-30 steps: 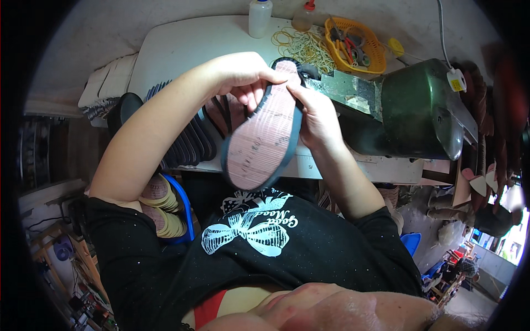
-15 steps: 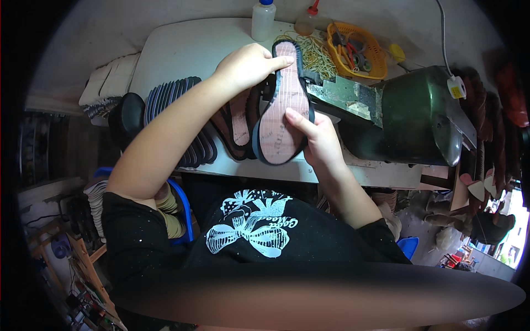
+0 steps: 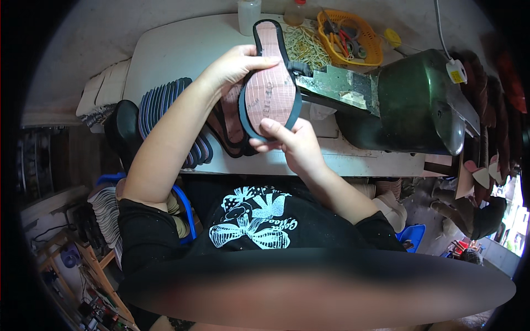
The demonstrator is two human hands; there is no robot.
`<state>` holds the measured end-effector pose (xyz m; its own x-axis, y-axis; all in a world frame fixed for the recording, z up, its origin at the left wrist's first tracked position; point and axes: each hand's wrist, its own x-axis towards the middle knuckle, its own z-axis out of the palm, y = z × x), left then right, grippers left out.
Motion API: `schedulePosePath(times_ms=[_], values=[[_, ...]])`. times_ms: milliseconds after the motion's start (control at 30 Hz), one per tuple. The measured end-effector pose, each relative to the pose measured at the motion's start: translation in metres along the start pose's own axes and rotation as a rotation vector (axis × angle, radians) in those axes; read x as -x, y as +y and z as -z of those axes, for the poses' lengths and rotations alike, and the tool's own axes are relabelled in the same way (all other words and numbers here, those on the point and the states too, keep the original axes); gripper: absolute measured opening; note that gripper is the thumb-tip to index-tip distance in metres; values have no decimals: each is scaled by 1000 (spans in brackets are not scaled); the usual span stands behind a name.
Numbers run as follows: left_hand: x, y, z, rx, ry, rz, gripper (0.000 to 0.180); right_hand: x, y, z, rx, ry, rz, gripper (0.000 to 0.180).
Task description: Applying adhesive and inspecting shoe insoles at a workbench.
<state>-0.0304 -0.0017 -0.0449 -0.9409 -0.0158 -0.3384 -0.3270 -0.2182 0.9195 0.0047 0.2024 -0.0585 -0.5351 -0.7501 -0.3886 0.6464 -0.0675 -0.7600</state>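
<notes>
Above the table I hold up a shoe insole (image 3: 270, 88), pinkish with a grid of pale lines, handwriting and a dark rim. Its narrow heel end points away from me, its wide toe end toward me. My left hand (image 3: 237, 65) grips it at the waist, thumb lying across the face and fingers behind. My right hand (image 3: 292, 140) pinches the toe end, thumb on the face and fingers underneath. More dark-edged insoles (image 3: 232, 118) lie on the table behind my left wrist, partly hidden.
A green sewing-type machine (image 3: 408, 105) with a flat arm reaches in from the right. Behind stand a yellow basket (image 3: 377, 41) of tools, a heap of pale elastic loops (image 3: 303, 48) and a bottle (image 3: 249, 19). A row of stacked soles (image 3: 160, 105) sits left on the white table (image 3: 165, 52).
My left hand has slid from the heel end to the insole's waist. The right hand has shifted left to the toe tip. The insole has turned slightly.
</notes>
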Motion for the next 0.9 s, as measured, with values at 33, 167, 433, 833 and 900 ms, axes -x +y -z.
schedulePosePath(times_ms=[33, 167, 433, 833, 900], values=[[-4, 1, 4, -58, 27, 12, 42, -4, 3, 2, -29, 7, 50, 29], [-24, 7, 26, -657, 265, -279, 93, -15, -8, -3, -82, 42, 123, 29], [-47, 55, 25, -955, -469, -105, 59, -33, -24, -6, -174, 60, 206, 30], [-24, 51, 36, -909, -360, 37, 40, -33, -22, -2, -139, 32, 320, 35], [-13, 44, 35, -774, -234, 57, 36, -34, -24, 2, -166, 25, 278, 35]])
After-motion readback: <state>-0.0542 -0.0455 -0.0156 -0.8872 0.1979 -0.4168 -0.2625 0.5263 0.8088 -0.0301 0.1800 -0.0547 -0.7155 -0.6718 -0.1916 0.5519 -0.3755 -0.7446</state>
